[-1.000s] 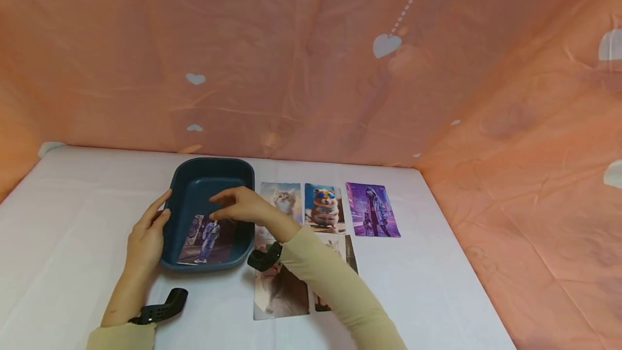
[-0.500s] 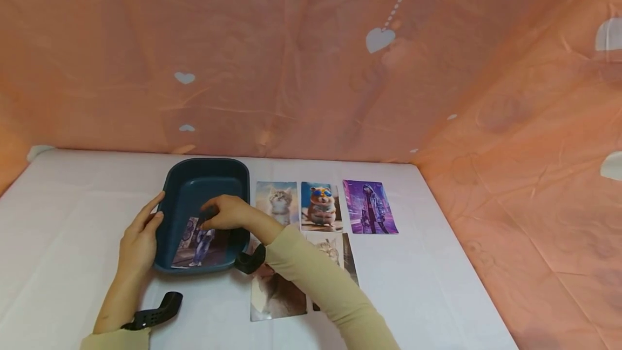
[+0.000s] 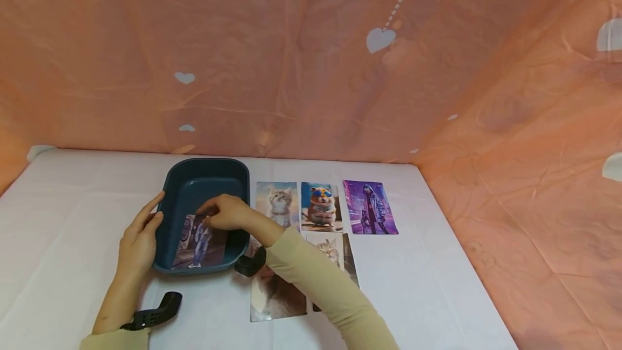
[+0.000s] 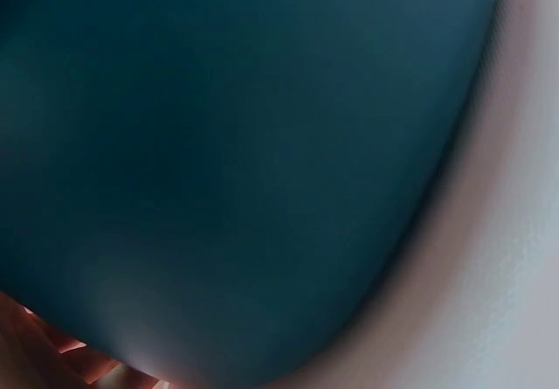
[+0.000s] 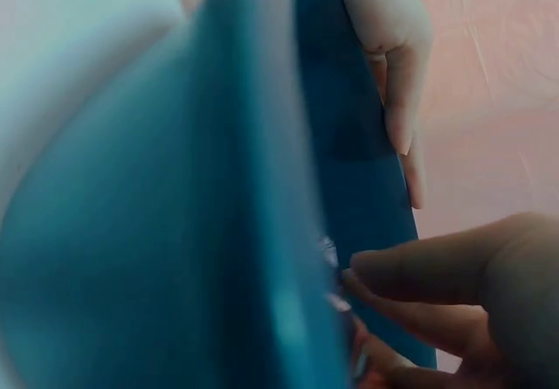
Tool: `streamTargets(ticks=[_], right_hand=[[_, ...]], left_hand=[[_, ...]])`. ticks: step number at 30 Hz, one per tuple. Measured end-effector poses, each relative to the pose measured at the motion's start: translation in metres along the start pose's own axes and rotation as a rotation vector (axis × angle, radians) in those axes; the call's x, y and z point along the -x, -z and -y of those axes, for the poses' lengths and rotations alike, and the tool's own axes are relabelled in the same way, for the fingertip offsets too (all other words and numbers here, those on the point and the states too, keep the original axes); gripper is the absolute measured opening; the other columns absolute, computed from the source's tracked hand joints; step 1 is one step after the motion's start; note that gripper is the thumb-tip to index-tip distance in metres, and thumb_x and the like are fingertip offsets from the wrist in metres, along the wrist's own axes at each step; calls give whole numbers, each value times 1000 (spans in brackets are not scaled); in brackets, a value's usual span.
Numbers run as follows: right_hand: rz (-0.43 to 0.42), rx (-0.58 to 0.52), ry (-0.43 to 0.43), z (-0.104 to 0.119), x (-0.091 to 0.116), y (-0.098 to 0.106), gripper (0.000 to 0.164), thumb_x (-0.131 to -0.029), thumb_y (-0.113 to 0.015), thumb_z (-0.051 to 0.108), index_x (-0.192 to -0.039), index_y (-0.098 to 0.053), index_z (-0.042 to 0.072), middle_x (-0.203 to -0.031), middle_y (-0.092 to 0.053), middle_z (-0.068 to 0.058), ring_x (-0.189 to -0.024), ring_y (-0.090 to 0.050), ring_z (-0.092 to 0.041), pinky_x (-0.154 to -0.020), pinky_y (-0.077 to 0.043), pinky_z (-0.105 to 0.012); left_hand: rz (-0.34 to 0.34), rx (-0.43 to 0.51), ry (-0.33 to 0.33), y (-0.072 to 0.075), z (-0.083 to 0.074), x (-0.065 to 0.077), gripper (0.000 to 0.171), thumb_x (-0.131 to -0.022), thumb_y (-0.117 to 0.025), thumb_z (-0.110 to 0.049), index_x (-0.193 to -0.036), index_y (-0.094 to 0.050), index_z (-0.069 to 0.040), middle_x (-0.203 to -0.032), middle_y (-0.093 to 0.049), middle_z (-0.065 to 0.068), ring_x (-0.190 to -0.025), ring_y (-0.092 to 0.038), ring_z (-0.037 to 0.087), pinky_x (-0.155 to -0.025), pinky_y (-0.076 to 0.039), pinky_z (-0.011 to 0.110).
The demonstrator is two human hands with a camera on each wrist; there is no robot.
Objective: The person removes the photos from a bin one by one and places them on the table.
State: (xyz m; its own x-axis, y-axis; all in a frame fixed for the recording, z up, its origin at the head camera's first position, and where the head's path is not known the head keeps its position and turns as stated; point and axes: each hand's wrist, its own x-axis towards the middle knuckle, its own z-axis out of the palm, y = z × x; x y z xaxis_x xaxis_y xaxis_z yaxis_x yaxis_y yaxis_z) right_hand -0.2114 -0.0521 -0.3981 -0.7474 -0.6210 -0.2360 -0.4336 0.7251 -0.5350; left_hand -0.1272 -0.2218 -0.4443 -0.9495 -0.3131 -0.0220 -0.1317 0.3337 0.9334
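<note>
A dark blue tray (image 3: 206,172) with rounded corners stands on the white table. My left hand (image 3: 139,244) rests against its left side, fingers fairly straight along the outer wall and thumb at the rim. Inside the tray's near end lies a picture card (image 3: 198,247) showing a figure in blue jeans. My right hand (image 3: 227,213) reaches in over the right rim and pinches the card's upper edge between thumb and fingers. In the right wrist view, the tray wall hides most of the card. The left wrist view is filled by the tray's outer wall (image 4: 244,170).
Right of the tray lie a kitten card (image 3: 280,199), a card of a hamster in sunglasses (image 3: 320,207) and a purple card with a hooded figure (image 3: 371,207). Nearer cards, one a cat picture (image 3: 279,298), are partly under my right forearm. An orange cloth (image 3: 301,69) hangs behind.
My right hand has come down from above the card to its upper edge, its fingers closing together. The card has shifted slightly in the tray. My left hand stays at the tray's side.
</note>
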Motion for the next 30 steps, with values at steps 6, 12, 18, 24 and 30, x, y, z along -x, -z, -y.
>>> streamTargets(ticks=[6, 12, 18, 24, 30], right_hand=[[-79, -68, 25, -1, 6, 1, 32, -93, -55, 6, -117, -70, 21, -96, -72, 3, -58, -43, -6, -57, -33, -15], [-169, -196, 65, -7, 15, 3, 31, -94, -53, 4, -116, -71, 17, -106, -72, -2, -56, -46, -3, -51, -32, -15], [-284, -373, 47, -13, 23, 6, 28, -92, -57, 3, -112, -73, 15, -111, -70, -5, -69, -57, -2, -52, -38, -16], [-366, -556, 10, -24, 31, 10, 26, -91, -58, 5, -112, -73, 12, -115, -69, -4, -82, -63, -4, -65, -45, -15], [-420, -697, -21, -30, 40, 14, 26, -93, -58, 4, -115, -71, 9, -115, -68, -7, -96, -66, -13, -73, -50, -19]], left_hand=[[7, 5, 12, 0, -1, 0, 47, -104, -30, -34, -150, -33, -22, -146, -36, 29, -134, -30, 46, -108, -19, 65], [1, 11, 34, -3, -2, 0, 47, -104, -31, -33, -150, -33, -22, -148, -35, 27, -136, -29, 46, -109, -19, 64], [-2, 19, 45, -5, -3, -1, 46, -104, -31, -33, -149, -34, -23, -149, -35, 26, -137, -29, 46, -110, -18, 63], [-1, 7, 27, -3, -3, -2, 46, -104, -31, -33, -149, -35, -22, -146, -37, 28, -135, -30, 45, -109, -19, 63], [-4, -6, 19, 0, 1, -2, 46, -104, -32, -33, -149, -35, -21, -144, -39, 30, -134, -31, 47, -108, -19, 63]])
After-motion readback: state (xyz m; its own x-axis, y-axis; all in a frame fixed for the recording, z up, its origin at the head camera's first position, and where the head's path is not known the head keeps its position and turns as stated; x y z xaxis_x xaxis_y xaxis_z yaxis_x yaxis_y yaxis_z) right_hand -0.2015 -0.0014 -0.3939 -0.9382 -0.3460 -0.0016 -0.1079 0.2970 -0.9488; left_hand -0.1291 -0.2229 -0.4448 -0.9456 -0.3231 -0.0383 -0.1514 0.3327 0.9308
